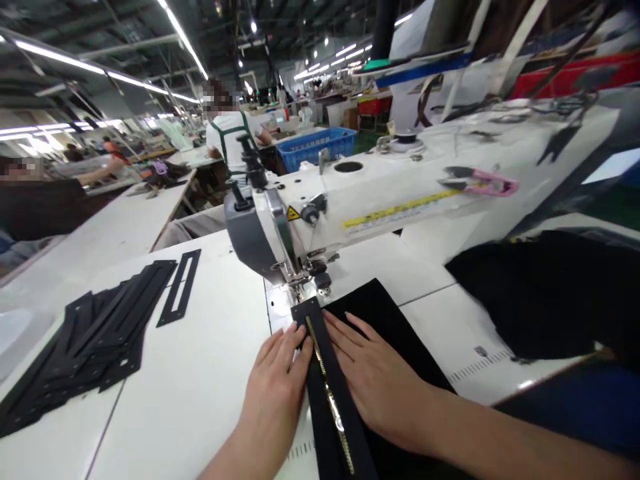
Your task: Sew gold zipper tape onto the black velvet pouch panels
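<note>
A black frame strip with a gold-toothed zipper (325, 387) lies lengthwise in front of me, its far end close to the presser foot (299, 290) of a white sewing machine (400, 187). My left hand (280, 380) is at the strip's left edge, thumb and fingertips closed together on it. On the right, my right hand (373, 373) lies flat with fingers stretched forward along the strip's right edge, over a black fabric panel (380, 307). The gold zipper pull sits toward the near part of the strip. Fabric under my right palm is hidden.
Several black slotted strips (105, 333) are piled on the left, with one strip (180, 287) apart. More black fabric (545, 287) lies right. Pink-handled thread snips (480, 181) rest on the machine arm. A blue basket (317, 147) and a co-worker (233, 133) are beyond.
</note>
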`<state>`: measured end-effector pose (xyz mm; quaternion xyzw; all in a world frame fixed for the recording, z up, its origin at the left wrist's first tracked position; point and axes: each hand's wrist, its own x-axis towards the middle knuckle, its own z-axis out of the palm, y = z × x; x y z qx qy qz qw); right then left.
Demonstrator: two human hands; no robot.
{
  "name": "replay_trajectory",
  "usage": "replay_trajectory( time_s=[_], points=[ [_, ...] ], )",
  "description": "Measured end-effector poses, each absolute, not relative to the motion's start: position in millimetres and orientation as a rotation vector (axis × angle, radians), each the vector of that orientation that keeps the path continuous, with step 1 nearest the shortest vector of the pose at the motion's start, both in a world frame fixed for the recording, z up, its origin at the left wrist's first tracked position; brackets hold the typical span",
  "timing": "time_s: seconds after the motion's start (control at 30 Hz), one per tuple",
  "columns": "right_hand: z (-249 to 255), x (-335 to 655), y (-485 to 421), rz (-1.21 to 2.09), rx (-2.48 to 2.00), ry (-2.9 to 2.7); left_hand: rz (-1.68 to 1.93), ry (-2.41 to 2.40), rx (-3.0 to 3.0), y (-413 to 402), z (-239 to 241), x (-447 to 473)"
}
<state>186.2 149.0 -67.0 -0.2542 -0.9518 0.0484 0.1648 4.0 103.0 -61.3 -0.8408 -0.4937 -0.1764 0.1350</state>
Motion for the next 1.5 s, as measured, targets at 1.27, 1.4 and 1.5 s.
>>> replay_trajectory(
  time_s=[1.27,1.4,1.5],
  points=[
    [-71,171,187,0.152,-0.768,-2.702,-0.575,-1.370,-2.521,147,-66,-10],
    [-70,170,188,0.170,-0.785,-2.695,-0.548,-1.332,-2.517,149,-65,-12],
    [-70,170,188,0.167,-0.779,-2.683,-0.560,-1.335,-2.498,150,-66,-12]
  ],
)
